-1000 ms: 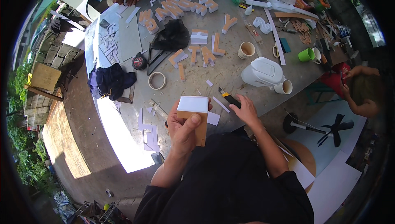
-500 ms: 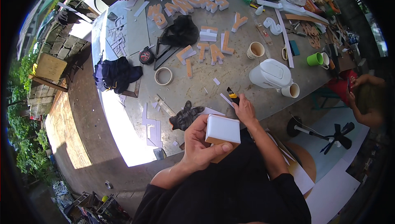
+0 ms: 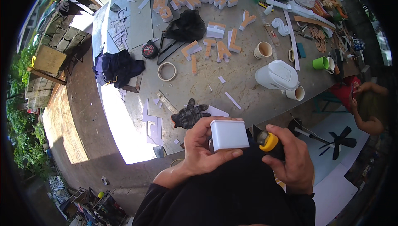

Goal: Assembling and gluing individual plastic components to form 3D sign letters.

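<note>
- Head view, hands: we see the left hand (image 3: 198,153) pinching a white rectangular foam block (image 3: 229,134) — thumb along its lower edge, fingers curled over the top and far side. The right hand (image 3: 290,159) is closed in a fist around a yellow-and-black utility knife (image 3: 268,142), just beside the block's right end.
- Head view, change: 1 second ago the left hand held a flat white-and-tan piece up over the table edge; half a second ago the block was already close to the body. Now the knife sits next to it — we judge a trimming cut is about to begin.
- Head view, surroundings: a black work glove (image 3: 190,115) lies on the grey round table (image 3: 248,89) just beyond the hands. Farther off stand a white plastic jug (image 3: 277,75), a roll of tape (image 3: 166,71) and orange-edged foam letters (image 3: 215,47).
</note>
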`<state>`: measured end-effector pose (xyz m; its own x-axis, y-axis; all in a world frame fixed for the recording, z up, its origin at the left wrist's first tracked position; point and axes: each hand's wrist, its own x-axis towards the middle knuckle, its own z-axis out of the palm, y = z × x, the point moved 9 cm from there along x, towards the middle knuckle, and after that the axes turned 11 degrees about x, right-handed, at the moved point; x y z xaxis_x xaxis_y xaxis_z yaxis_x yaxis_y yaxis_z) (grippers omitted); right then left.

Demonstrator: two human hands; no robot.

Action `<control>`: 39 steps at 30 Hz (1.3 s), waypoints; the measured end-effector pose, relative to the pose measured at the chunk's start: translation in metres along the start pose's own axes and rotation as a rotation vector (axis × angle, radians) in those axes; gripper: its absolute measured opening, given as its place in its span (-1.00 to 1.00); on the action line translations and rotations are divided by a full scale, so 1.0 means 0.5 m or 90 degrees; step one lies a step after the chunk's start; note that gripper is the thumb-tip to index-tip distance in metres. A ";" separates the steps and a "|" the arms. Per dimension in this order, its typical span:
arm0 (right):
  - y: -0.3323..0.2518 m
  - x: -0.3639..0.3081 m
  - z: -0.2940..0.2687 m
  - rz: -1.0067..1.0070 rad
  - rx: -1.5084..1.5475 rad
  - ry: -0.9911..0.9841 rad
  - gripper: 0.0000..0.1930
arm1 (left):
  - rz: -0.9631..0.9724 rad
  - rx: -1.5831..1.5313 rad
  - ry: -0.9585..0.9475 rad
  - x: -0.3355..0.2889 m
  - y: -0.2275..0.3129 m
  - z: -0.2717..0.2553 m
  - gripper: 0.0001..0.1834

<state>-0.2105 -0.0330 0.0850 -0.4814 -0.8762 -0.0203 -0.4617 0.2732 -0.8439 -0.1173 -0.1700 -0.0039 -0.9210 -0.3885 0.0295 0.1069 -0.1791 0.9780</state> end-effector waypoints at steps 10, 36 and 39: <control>-0.060 -0.002 0.012 -0.109 -0.110 -0.056 -0.40 | 0.094 0.150 0.007 -0.009 0.049 -0.001 -0.35; -0.081 0.004 0.029 -0.099 -0.180 -0.094 -0.43 | 0.140 0.191 -0.014 -0.007 0.072 0.003 -0.34; -0.080 0.005 0.029 -0.085 -0.186 -0.093 -0.41 | 0.129 0.181 -0.005 -0.010 0.070 0.004 -0.34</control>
<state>-0.1824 -0.0521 0.1110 -0.3007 -0.9536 -0.0136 -0.7178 0.2357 -0.6551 -0.1095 -0.1726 0.0307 -0.8948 -0.3829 0.2295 0.1800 0.1610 0.9704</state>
